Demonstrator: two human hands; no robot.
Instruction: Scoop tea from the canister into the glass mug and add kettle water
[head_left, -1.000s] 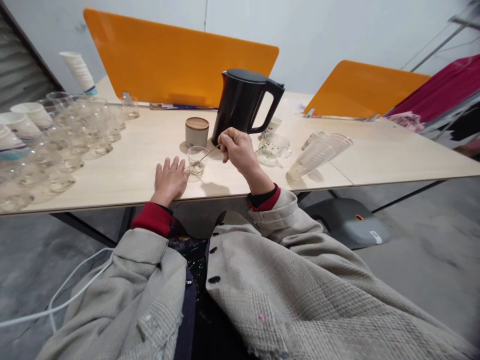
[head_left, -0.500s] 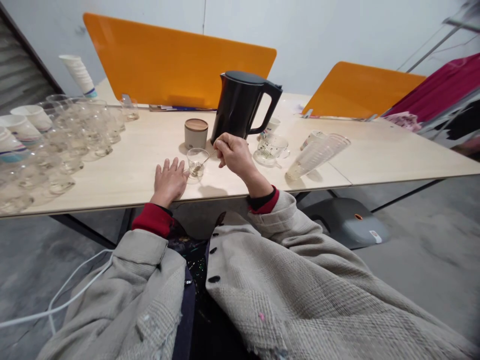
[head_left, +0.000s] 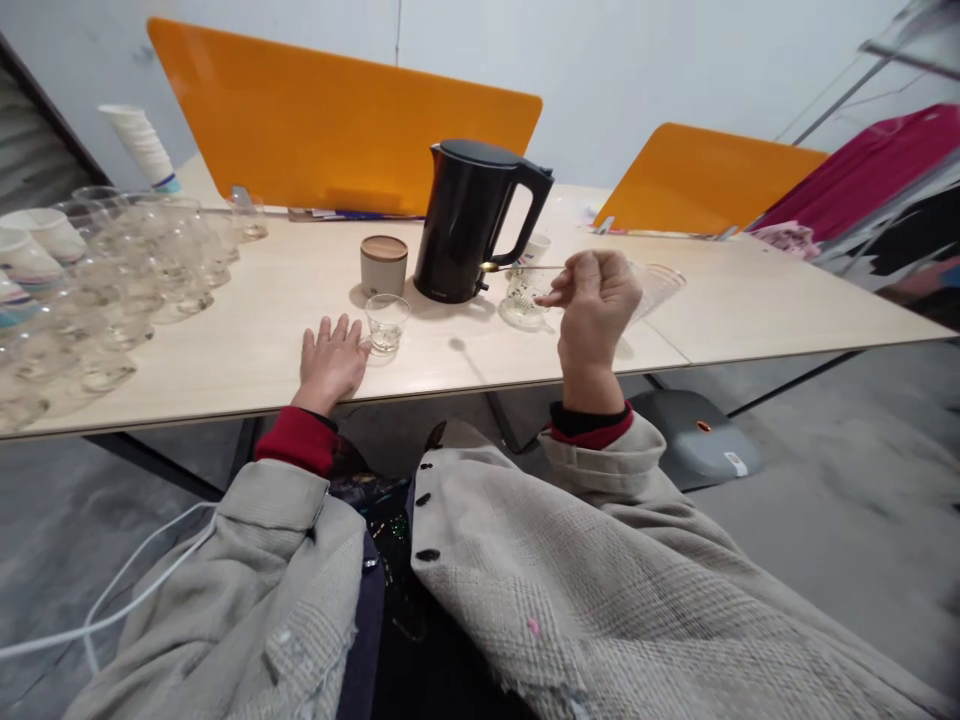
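My left hand (head_left: 332, 366) lies flat on the table, fingers spread, with its thumb side by a clear plastic cup (head_left: 387, 326) that has small dark bits at its bottom. Raised over the table to the right, my right hand (head_left: 600, 300) pinches the thin handle of a small gold-coloured spoon (head_left: 490, 267). The spoon's bowl points left, in front of the black electric kettle (head_left: 474, 222). A grey canister (head_left: 383, 266) with a wooden lid stands behind the cup. Below the spoon, partly behind my hand, a glass cup with a printed pattern (head_left: 523, 303) rests on the table.
Many clear plastic cups (head_left: 135, 300) crowd the table's left end, with stacked paper cups (head_left: 139, 145) behind. Tilted stacked clear cups (head_left: 660, 288) show behind my right hand. Orange dividers (head_left: 337, 120) stand along the back. A grey stool (head_left: 694, 440) is below the table at right.
My right hand has lifted the spoon out of the clear cup and moved it up and to the right. My left hand stays flat beside the cup.
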